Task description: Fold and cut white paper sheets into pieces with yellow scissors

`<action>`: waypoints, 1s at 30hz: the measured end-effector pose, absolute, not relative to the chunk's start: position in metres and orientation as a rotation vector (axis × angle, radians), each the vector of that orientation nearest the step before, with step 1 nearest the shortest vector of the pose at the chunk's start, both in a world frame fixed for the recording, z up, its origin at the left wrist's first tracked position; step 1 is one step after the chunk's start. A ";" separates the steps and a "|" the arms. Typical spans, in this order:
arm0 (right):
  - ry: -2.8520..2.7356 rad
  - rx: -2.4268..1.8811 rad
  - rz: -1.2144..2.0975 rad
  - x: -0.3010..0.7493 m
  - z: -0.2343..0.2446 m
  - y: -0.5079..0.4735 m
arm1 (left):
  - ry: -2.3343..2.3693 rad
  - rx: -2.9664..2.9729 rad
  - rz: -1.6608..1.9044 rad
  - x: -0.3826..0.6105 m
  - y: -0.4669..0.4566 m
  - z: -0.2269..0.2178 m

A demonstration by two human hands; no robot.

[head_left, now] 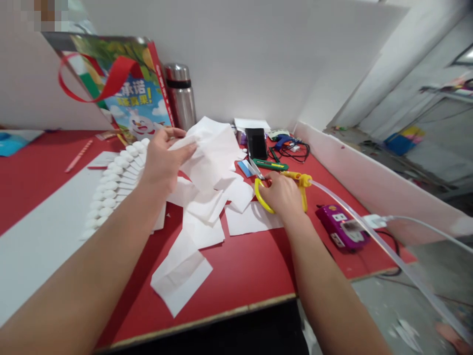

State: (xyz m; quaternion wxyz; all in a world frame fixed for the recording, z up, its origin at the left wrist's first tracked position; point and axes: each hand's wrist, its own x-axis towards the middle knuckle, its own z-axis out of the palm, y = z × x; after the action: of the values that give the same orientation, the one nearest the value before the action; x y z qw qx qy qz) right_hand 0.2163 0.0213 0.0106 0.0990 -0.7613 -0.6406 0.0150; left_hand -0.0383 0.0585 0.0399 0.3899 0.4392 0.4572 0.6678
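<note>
My left hand [166, 158] pinches the edge of a thin white paper sheet [212, 158] between thumb and fingers, lifting it above a loose pile of white paper pieces [203, 209]. On the right, my right hand [283, 192] is closed over yellow-handled scissors [261, 198], whose metal blades [256, 168] point away to the upper left. The hand hides the middle of the scissors. Just beyond it lies a yellow fitting [305, 180] with a clear hose [354, 214] running off to the lower right. A fan of white round-headed sticks [118, 180] lies beside my left forearm.
On the red table [240, 281] stand a picture gift bag [136, 93] and a steel flask [183, 98]. A phone [256, 143], green cutter knife [271, 164], cables [295, 149] and purple box [340, 227] lie to the right. A low white board [369, 177] edges that side.
</note>
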 end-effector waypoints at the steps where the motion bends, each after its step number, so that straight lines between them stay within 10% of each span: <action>1: -1.929 -2.269 0.065 0.216 0.011 0.020 | 1.060 0.968 1.725 -0.039 0.050 0.040; 16: -2.034 -2.133 -0.043 0.203 0.025 0.004 | 0.878 0.609 1.460 -0.030 0.007 0.007; 24: -1.172 -1.095 1.481 0.187 0.016 0.012 | 0.723 0.577 1.383 -0.011 0.001 0.000; 30: -0.966 -1.045 1.475 0.190 0.017 0.011 | 0.664 0.536 1.224 -0.022 0.002 -0.001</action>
State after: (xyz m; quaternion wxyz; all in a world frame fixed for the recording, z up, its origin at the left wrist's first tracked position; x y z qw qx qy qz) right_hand 0.1896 0.0114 0.0174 0.5193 -0.4358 -0.4029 0.6148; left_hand -0.0221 0.0024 -0.0009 0.7345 0.2440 0.3020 0.5567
